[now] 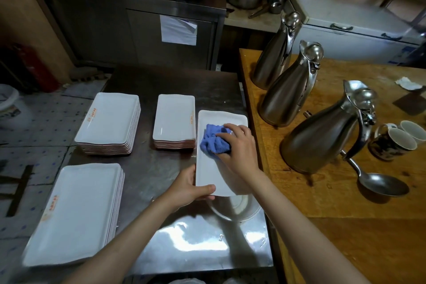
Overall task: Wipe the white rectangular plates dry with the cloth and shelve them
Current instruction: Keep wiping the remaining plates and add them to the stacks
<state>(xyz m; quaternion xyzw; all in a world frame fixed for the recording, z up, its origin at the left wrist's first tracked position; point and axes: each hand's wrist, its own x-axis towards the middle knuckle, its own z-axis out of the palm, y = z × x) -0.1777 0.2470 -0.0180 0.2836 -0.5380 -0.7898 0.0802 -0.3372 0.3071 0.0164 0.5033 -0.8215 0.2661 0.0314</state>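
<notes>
3 plate stacks point(108, 122), 3 steel jugs point(320, 136) nearby

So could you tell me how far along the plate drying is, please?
Done: cannot tell; three stacks sit on the steel table, dried or not. In hand: the left hand holds one plate by its near edge while the right hand presses the blue cloth on it. Left: shelving; no shelf is in view.

Three steel jugs point(288, 90) stand on the wooden table point(345, 226), with a ladle point(378, 182), two mugs point(396, 143) and a crumpled tissue point(408, 83) nearby.
</notes>
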